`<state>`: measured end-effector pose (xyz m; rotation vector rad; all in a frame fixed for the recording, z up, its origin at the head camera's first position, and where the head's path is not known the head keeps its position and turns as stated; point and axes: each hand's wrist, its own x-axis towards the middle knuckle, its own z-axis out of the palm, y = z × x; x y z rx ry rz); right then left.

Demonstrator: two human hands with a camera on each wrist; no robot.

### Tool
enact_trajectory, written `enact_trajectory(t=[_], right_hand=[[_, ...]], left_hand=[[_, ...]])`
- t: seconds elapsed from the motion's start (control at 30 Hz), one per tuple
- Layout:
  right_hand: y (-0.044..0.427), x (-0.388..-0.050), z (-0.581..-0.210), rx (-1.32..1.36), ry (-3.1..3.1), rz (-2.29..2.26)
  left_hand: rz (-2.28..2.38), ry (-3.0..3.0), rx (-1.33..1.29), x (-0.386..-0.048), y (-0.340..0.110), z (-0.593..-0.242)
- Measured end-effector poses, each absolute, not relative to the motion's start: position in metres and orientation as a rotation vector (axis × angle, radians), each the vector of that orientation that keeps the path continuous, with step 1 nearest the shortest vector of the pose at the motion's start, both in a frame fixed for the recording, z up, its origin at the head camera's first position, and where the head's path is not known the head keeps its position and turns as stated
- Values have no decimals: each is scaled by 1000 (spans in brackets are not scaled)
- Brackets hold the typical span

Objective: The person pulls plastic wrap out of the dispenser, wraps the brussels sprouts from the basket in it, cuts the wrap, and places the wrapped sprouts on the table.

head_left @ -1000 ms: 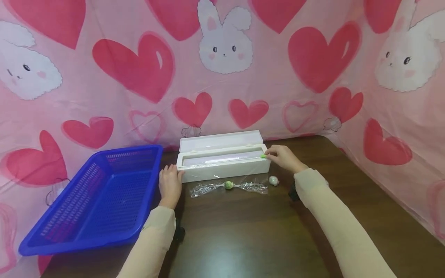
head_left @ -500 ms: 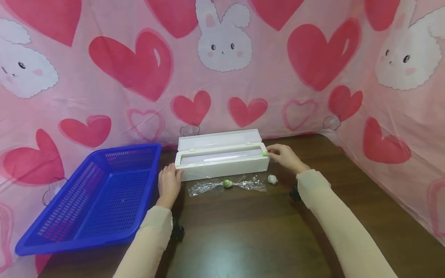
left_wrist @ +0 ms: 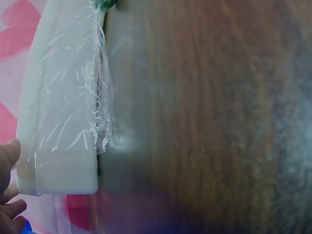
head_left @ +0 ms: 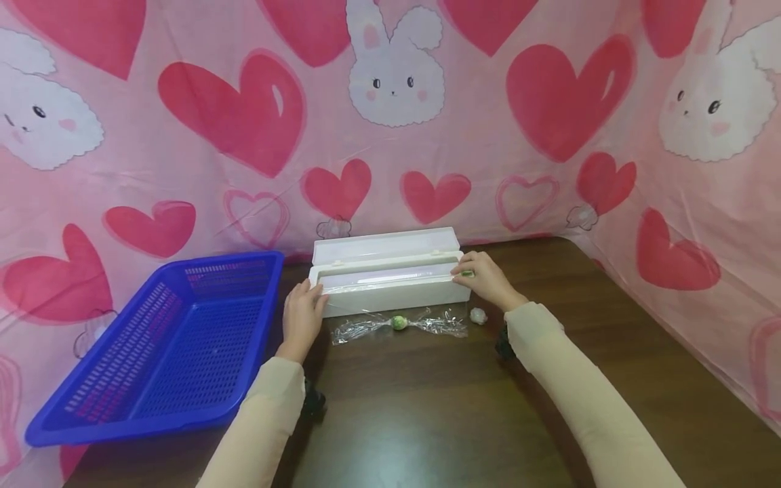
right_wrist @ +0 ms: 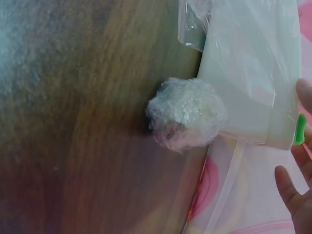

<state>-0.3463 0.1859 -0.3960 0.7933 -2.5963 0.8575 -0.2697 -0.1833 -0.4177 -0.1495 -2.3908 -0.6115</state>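
Note:
A white cling film dispenser [head_left: 396,298] stands at the back of the table with its lid [head_left: 387,247] raised. Clear film lies over its front. My left hand [head_left: 302,315] grips the dispenser's left front corner, thumb on the front. At the other end, my right hand [head_left: 488,278] has its fingertips on the green slide cutter [right_wrist: 301,129]; the fingers partly hide it. In front lies a small green round item [head_left: 399,323] in clear film twisted out on both sides. To its right sits a film-wrapped ball [right_wrist: 186,114], its contents hard to make out.
A blue slotted plastic basket [head_left: 207,352] stands left of the left arm, close to the dispenser. Behind the brown wooden table [head_left: 415,413] hangs a pink cloth [head_left: 378,149] with hearts and rabbits, which also runs along the right side.
My right hand has shifted left over the dispenser's right end, covering more of the green cutter. My left hand has moved slightly right onto the corner. The wrapped items stay put.

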Motion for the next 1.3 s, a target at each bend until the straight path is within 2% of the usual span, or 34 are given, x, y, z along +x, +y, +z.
enact_trajectory(t=[0.47, 0.73, 1.03, 1.3], right_hand=[[183, -343, -399, 838, -2485, 826], [183, -336, -394, 848, -2482, 978], [184, -325, -391, 743, -2581, 1138], [186, -319, -392, 781, -2597, 1187]], left_hand=[[-652, -2251, -137, -271, -179, -415], [-955, -2209, -52, -262, -170, -415], [-1259, -2222, 171, -249, -167, -416], [-1357, -2229, 175, -241, -168, -418]])
